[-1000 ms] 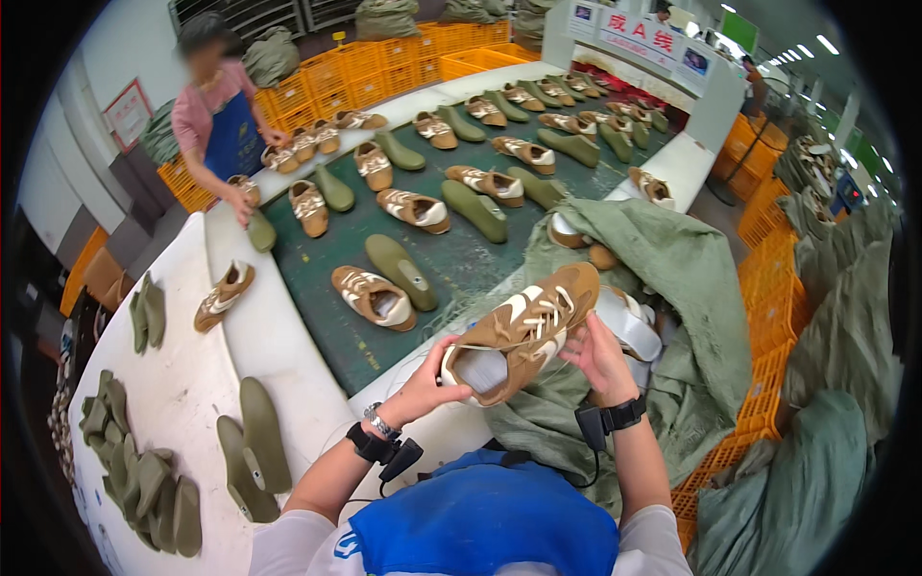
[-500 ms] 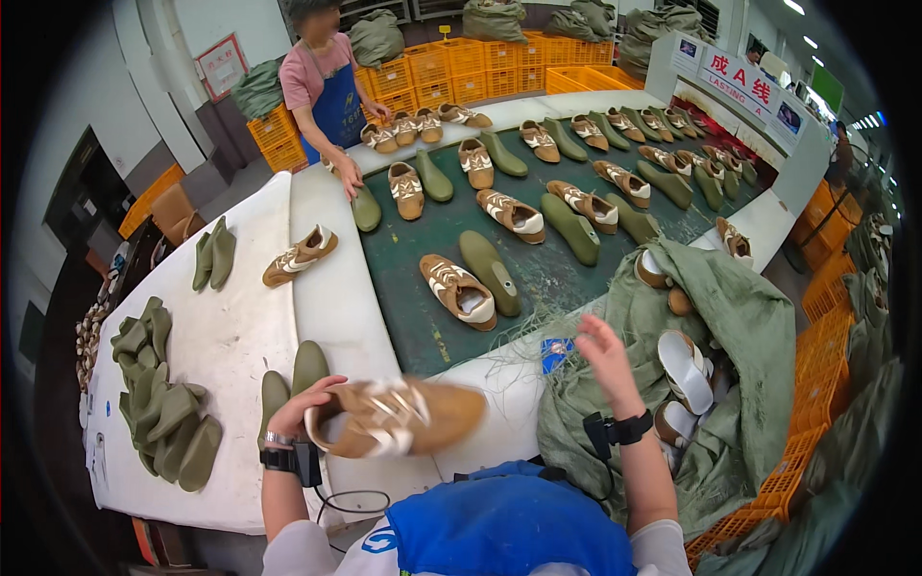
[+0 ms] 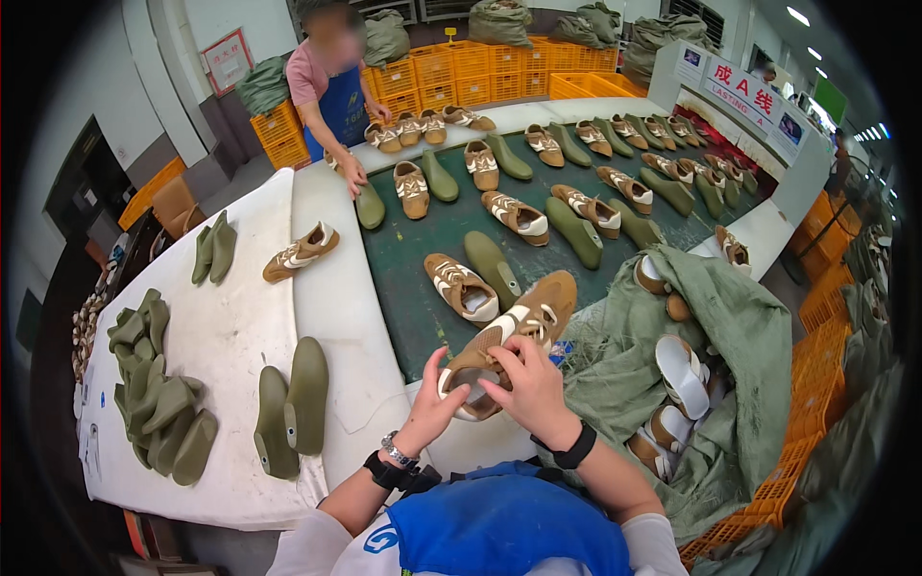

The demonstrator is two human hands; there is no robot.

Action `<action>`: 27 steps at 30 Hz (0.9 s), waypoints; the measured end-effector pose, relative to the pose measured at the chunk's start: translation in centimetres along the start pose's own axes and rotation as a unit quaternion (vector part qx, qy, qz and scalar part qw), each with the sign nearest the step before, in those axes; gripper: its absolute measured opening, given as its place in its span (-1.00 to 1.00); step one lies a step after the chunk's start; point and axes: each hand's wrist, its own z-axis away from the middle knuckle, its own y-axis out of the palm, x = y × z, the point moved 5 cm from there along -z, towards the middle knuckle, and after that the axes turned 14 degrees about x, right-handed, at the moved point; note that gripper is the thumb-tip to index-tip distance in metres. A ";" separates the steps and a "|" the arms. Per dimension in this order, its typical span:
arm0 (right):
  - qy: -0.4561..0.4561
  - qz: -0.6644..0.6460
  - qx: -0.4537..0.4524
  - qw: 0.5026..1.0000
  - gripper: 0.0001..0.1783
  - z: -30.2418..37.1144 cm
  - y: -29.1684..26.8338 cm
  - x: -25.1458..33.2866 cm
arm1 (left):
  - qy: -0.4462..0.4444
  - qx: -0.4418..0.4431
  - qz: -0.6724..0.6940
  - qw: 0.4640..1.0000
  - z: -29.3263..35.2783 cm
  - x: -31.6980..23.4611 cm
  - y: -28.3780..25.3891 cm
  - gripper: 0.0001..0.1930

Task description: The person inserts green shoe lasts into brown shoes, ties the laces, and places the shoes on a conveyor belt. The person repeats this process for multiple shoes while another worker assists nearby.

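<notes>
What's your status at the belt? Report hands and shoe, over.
Left hand and right hand both gripping the brown shoe at its heel end. Shoe raised over the green belt edge. Nothing blocking.

A tan-and-white shoe upper, held tilted with toe up, above the table's near edge.

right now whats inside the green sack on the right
The open green sack holds tan shoe uppers with white linings; a few show at its mouth and lower fold. Whatever lies deeper is covered by the cloth.
</notes>
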 end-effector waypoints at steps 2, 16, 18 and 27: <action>0.020 0.056 -0.040 0.997 -0.54 0.1 0.0 -0.2 | 0.011 0.004 0.015 1.000 -0.3 -0.7 1.2 -0.29; -0.021 -0.065 -0.119 0.991 -0.72 0.5 2.5 -0.4 | 0.118 -0.097 -0.338 0.929 -0.8 -3.1 -0.8 -0.60; -0.022 -0.038 -0.094 0.995 -0.71 0.4 2.8 0.1 | 0.167 -0.133 -0.332 0.919 -0.4 -4.1 -0.9 -0.67; -0.111 -0.265 0.048 0.957 -0.81 1.3 2.8 0.4 | 0.103 -0.099 -0.144 0.979 -2.2 -1.2 -3.7 -0.77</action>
